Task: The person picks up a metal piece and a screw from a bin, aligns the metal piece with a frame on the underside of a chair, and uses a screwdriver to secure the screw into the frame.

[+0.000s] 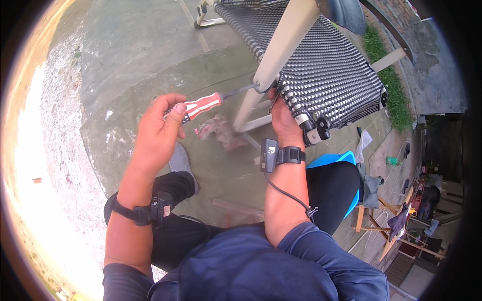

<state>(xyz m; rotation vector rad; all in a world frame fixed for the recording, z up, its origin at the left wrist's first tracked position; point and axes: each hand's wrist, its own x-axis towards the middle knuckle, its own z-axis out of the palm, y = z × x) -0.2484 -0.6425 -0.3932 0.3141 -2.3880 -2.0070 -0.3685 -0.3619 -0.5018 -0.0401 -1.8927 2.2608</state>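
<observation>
My left hand [163,120] is closed round the end of a screwdriver [205,104] with a red and white handle. Its shaft points right, and the tip meets the joint at the lower end of a beige metal chair bar [281,45]. Behind that joint, under the edge of the black-and-white woven seat [331,70], my right hand [284,120] reaches up with bent fingers. A thin metal piece shows beside those fingers, but most of them are hidden by the frame. The folding chair is tipped, with a black knob [322,125] at its near corner.
A crumpled rag [221,131] lies on the green floor sheet [135,105] beneath the chair. Blue plastic [331,159] shows beside my right knee. Grass [384,70] lines the wall at right. Farther right are a green cup [391,161], cords and a wooden stand [384,220].
</observation>
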